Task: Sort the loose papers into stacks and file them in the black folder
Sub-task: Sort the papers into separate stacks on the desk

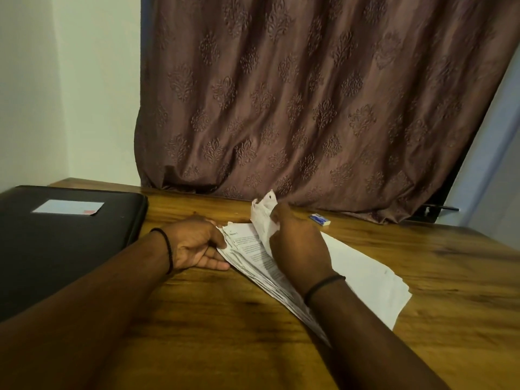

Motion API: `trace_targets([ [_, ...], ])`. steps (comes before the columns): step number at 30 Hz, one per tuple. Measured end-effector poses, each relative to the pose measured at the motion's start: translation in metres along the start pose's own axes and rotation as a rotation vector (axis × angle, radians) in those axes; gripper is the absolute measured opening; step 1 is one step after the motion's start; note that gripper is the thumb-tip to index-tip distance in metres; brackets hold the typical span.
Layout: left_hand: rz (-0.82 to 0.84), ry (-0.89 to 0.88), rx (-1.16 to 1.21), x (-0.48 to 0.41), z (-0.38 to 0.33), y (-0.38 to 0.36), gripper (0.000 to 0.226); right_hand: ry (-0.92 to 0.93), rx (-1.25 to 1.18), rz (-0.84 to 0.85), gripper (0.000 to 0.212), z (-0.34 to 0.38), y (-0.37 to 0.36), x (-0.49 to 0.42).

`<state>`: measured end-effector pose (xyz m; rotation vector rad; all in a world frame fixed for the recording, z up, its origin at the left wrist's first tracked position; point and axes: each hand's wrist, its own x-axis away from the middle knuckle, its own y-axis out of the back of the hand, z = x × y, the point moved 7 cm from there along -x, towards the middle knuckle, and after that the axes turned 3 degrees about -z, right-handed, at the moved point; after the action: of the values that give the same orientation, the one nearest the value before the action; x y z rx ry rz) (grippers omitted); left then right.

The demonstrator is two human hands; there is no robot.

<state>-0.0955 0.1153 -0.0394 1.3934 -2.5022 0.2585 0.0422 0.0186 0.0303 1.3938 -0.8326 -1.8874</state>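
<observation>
A pile of loose printed papers (365, 271) lies on the wooden table (213, 319) in the middle of the view. My left hand (197, 246) holds the pile's left edge, thumb on top and fingers beneath. My right hand (298, 243) pinches the far corner of the top sheet (263, 212) and lifts it up, so the sheet curls above the pile. The black folder (56, 249) lies closed at the left of the table, a pale label (69, 207) on its cover.
A small blue and white eraser (320, 220) lies on the table behind the papers. A brown patterned curtain (309, 94) hangs along the table's far edge. A pale wall stands at the left.
</observation>
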Motion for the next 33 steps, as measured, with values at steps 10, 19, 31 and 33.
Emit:
trace_targets([
  [10, -0.016, 0.006, 0.024, -0.001, -0.001, 0.001, 0.04, 0.105, 0.017, 0.176, 0.031, 0.007, -0.007, 0.003],
  [19, -0.005, -0.005, -0.002, 0.004, -0.002, -0.003, 0.028, 0.111, 0.068, 0.299, 0.038, 0.008, -0.017, 0.005],
  [31, -0.036, 0.008, -0.016, 0.002, -0.001, -0.002, 0.022, -0.049, -0.03, 0.116, 0.032, -0.003, -0.002, -0.003],
  [33, -0.039, 0.004, -0.032, 0.002, 0.0, -0.002, 0.02, -0.072, -0.052, 0.119, 0.033, -0.005, -0.002, -0.003],
])
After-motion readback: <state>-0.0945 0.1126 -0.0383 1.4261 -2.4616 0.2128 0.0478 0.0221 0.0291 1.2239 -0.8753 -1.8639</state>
